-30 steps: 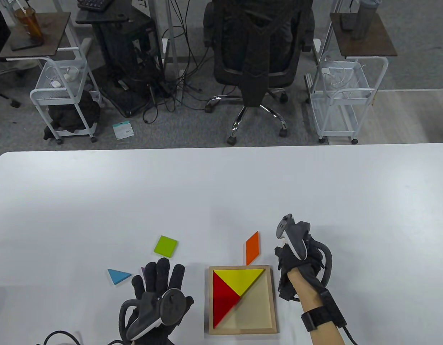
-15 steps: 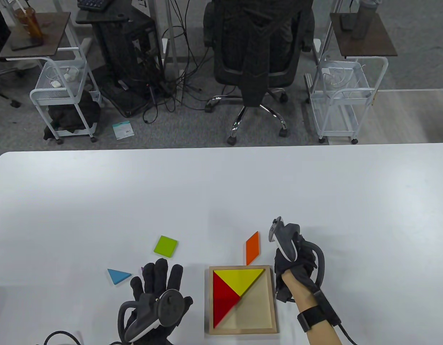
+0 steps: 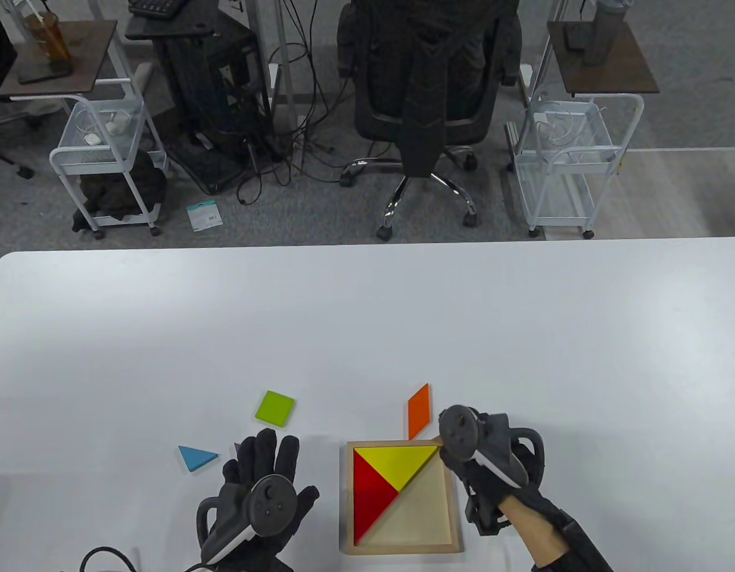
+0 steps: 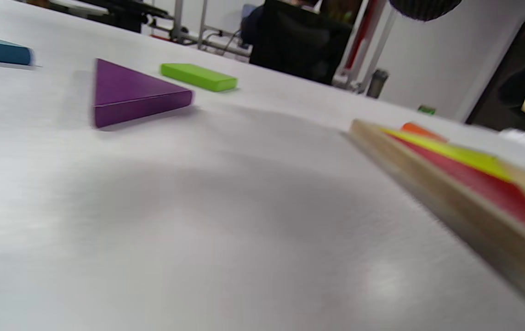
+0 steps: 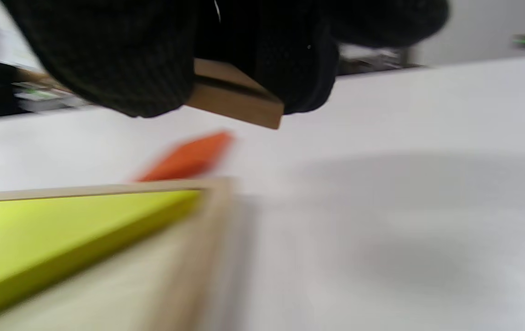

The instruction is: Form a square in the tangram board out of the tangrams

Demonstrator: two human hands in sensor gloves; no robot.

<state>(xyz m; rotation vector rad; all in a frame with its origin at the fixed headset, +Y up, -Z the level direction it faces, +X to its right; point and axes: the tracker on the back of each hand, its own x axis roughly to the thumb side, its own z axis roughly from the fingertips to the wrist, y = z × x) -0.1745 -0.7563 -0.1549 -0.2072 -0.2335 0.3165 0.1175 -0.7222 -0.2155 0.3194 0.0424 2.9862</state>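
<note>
The wooden tangram board (image 3: 455, 494) lies near the table's front edge, with a yellow triangle (image 3: 400, 462) and a red triangle (image 3: 370, 494) in it. My right hand (image 3: 480, 471) hovers over the board's far right corner. Its fingers (image 5: 120, 55) pinch a plain wooden piece (image 5: 232, 99), whose tip (image 3: 437, 440) peeks out in the table view. My left hand (image 3: 263, 471) lies flat, fingers spread, left of the board, partly covering a purple triangle (image 4: 134, 94). An orange parallelogram (image 3: 419, 410), a green square (image 3: 276, 408) and a blue triangle (image 3: 196, 457) lie loose.
The white table (image 3: 367, 322) stretches far beyond the pieces. Behind it stand an office chair (image 3: 427, 89) and wire carts (image 3: 567, 161). A cable (image 3: 105, 557) trails at the table's front left.
My right hand has moved left and nearer, from beside the board to over its far right corner, turning its tracker upward. The left hand has barely shifted.
</note>
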